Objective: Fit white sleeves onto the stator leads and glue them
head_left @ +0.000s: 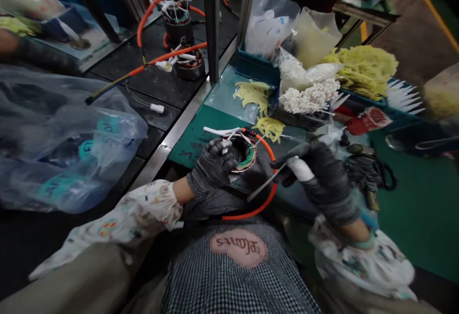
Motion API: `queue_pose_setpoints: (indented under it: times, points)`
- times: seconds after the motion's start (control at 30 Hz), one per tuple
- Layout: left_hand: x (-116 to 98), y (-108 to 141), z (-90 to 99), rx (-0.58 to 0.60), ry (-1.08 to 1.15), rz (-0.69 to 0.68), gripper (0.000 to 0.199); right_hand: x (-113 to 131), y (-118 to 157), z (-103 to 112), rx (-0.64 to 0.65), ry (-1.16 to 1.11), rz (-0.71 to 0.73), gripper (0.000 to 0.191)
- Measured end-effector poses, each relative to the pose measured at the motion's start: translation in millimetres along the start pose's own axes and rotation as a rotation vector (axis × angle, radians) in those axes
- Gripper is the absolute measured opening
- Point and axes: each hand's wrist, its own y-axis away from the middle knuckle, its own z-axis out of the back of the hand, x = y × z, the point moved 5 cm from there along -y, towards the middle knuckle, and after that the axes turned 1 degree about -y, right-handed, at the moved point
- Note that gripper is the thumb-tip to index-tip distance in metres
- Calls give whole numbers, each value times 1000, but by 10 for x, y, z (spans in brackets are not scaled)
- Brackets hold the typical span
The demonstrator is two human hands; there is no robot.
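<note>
At the centre of the frame, a gloved left hand (211, 167) curls around a ring-shaped wound stator (245, 151) resting at the near edge of a green mat (190, 137), white sleeved leads sprouting from its top. The gloved right hand (319, 175) closes on a white-handled metal tool (283, 173), tip slanting down-left. A glossy orange cable (270, 194) loops beneath; pale yellow strips (253, 93) lie above
</note>
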Motion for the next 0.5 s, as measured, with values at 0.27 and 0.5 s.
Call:
queue_pose_setpoints:
  times: [0.27,0.5]
  points:
    - [-25,-75,31,21,7,27,34,-220,434,-243,-287,116,32,21]
    - [-66,-88,71,-56,-13,-1,29,-330,937,-254,-62,-185,-4,28]
